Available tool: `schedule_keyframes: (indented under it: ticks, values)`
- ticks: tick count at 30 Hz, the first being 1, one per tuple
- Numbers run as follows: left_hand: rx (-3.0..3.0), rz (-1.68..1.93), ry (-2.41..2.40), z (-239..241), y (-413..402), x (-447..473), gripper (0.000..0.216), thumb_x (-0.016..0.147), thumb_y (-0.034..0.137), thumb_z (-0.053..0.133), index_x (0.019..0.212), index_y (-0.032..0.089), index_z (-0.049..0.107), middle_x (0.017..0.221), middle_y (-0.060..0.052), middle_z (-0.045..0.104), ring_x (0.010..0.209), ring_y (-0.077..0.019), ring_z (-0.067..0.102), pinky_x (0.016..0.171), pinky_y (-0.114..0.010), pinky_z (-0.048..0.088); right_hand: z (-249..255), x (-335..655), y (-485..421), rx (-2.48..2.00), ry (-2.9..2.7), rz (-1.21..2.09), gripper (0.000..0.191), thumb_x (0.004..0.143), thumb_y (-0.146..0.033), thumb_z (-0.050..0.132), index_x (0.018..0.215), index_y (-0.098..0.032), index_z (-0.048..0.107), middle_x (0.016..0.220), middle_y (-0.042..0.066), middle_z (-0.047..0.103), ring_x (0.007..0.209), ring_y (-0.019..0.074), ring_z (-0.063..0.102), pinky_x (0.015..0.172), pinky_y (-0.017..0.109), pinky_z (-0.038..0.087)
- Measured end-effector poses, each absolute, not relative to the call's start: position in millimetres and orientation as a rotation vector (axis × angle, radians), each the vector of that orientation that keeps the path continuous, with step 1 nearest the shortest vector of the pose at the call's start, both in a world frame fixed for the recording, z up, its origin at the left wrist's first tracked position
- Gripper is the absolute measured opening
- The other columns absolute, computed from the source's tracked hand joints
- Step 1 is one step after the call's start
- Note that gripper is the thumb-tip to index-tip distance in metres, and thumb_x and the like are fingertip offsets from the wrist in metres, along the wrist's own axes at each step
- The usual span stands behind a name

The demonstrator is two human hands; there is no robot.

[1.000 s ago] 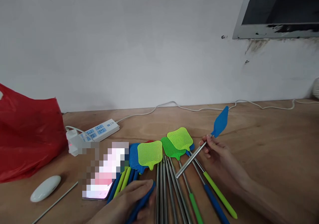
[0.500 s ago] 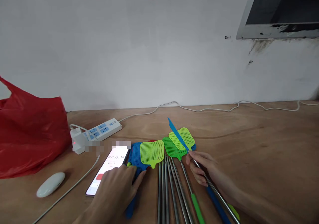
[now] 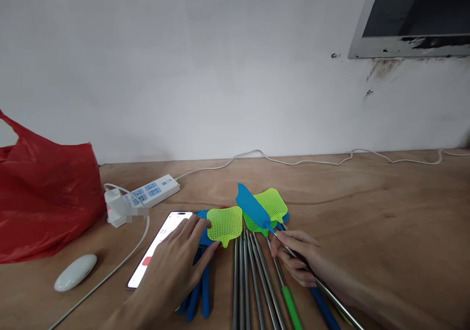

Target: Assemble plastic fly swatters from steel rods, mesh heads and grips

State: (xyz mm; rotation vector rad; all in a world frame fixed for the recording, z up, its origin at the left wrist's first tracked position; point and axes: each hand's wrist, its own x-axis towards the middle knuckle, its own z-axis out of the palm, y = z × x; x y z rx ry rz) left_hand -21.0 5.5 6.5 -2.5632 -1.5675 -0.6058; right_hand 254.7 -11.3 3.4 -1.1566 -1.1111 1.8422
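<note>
My right hand is closed round the metal rod of a blue fly swatter, its head tilted above a green swatter head. Partly behind it, a yellow-green swatter head lies on the wood. Fingers apart, my left hand reaches over the left pile, fingertips at the edge of another yellow-green swatter head. Below that hand are several blue handles. Several bare metal rods lie side by side in the middle, beside a green handle.
A lit phone lies partly under my left forearm and hand. Further left are a white mouse-shaped object, a power strip with a charger, and a red plastic bag. A white cable runs along the wall.
My left hand has let go of a blue handle and shifted up to the yellow-green head. The blue swatter in my right hand has turned, showing more of its head's flat face.
</note>
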Motion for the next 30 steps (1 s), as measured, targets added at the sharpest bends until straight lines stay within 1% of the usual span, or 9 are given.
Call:
schedule_keyframes:
  ticks: [5, 10, 12, 17, 20, 22, 24, 26, 30]
  values:
    - [-2.745, -0.982, -1.623, 11.1, 4.8, -12.0, 0.038, 0.101, 0.038, 0.050, 0.137, 0.030, 0.042, 0.128, -0.007, 0.059, 0.117, -0.0289, 0.057, 0.094, -0.045, 0.050, -4.6, 260.8, -9.5, -0.956, -1.033, 2.096, 0.047, 0.076, -0.064, 0.071, 0.072, -0.020, 0.055, 0.044, -0.014, 0.030, 0.030, 0.0016, 0.014, 0.031, 0.019, 0.009]
    - [-3.025, -1.381, -1.785, 18.6, 14.1, -1.6, 0.040, 0.100, 0.040, 0.051, 0.138, 0.029, 0.045, 0.131, -0.006, 0.061, 0.115, -0.0243, 0.061, 0.094, -0.040, 0.054, 1.7, 258.2, -13.7, -0.814, -1.043, 2.290, 0.047, 0.079, -0.063, 0.070, 0.068, -0.022, 0.048, 0.042, -0.015, 0.027, 0.029, 0.0021, 0.010, 0.030, 0.018, 0.010]
    - [-3.146, -1.520, -1.814, 20.2, 18.0, 0.8, 0.036, 0.100, 0.040, 0.053, 0.133, 0.026, 0.051, 0.120, -0.005, 0.065, 0.104, -0.0216, 0.065, 0.090, -0.037, 0.055, 5.7, 254.9, -16.6, -0.844, -1.097, 2.262, 0.052, 0.075, -0.068, 0.070, 0.066, -0.023, 0.045, 0.041, -0.015, 0.025, 0.029, 0.0028, 0.010, 0.030, 0.019, 0.009]
    - [-3.237, -1.710, -1.958, 23.9, 22.9, 3.7, 0.043, 0.094, 0.041, 0.061, 0.131, 0.022, 0.049, 0.076, 0.004, 0.061, 0.065, -0.0133, 0.058, 0.054, -0.023, 0.050, 4.5, 247.2, -28.2, -1.167, -1.416, 1.857, 0.062, 0.075, -0.085, 0.052, 0.065, -0.025, 0.038, 0.048, -0.011, 0.028, 0.037, 0.0061, 0.019, 0.037, 0.022, 0.018]
    - [-3.203, -1.843, -2.160, 30.0, 28.7, -3.2, 0.057, 0.087, 0.043, 0.071, 0.134, 0.025, 0.045, 0.071, 0.006, 0.059, 0.056, -0.0117, 0.055, 0.043, -0.019, 0.045, -10.0, 249.3, -36.8, -1.297, -1.835, 1.207, 0.058, 0.094, -0.071, 0.034, 0.062, -0.023, 0.039, 0.057, -0.003, 0.040, 0.051, 0.0126, 0.038, 0.049, 0.026, 0.030]
    - [-2.947, -2.017, -2.403, 36.3, 36.3, -13.5, 0.056, 0.081, 0.041, 0.076, 0.127, 0.023, 0.051, 0.074, 0.004, 0.061, 0.052, -0.0101, 0.054, 0.040, -0.017, 0.040, -23.5, 256.0, -42.0, -1.385, -2.022, 0.682, 0.051, 0.100, -0.056, 0.030, 0.067, -0.023, 0.051, 0.058, 0.000, 0.048, 0.052, 0.0161, 0.044, 0.050, 0.029, 0.030]
    - [-2.628, -2.256, -2.427, 42.4, 44.5, -25.2, 0.052, 0.074, 0.038, 0.080, 0.117, 0.019, 0.057, 0.064, 0.007, 0.055, 0.047, -0.0082, 0.048, 0.037, -0.016, 0.036, -33.7, 265.2, -46.3, -1.484, -2.034, 0.424, 0.045, 0.102, -0.046, 0.029, 0.079, -0.023, 0.061, 0.060, 0.002, 0.056, 0.050, 0.0176, 0.049, 0.048, 0.030, 0.032]
    - [-2.559, -2.289, -2.279, 46.0, 49.7, -33.4, 0.052, 0.076, 0.041, 0.080, 0.118, 0.021, 0.056, 0.064, 0.008, 0.053, 0.044, -0.0065, 0.042, 0.037, -0.016, 0.035, -35.4, 273.8, -49.2, -1.524, -1.972, 0.392, 0.043, 0.104, -0.042, 0.030, 0.084, -0.024, 0.064, 0.064, 0.003, 0.063, 0.057, 0.0196, 0.059, 0.052, 0.030, 0.040]
    - [-2.820, -1.868, -2.233, 40.5, 51.8, -30.3, 0.059, 0.081, 0.054, 0.072, 0.125, 0.023, 0.049, 0.063, 0.009, 0.051, 0.041, -0.0088, 0.043, 0.035, -0.018, 0.035, -17.0, 277.5, -47.4, -1.502, -1.955, 0.686, 0.046, 0.105, -0.046, 0.028, 0.075, -0.024, 0.054, 0.066, 0.001, 0.061, 0.065, 0.0186, 0.062, 0.060, 0.028, 0.045]
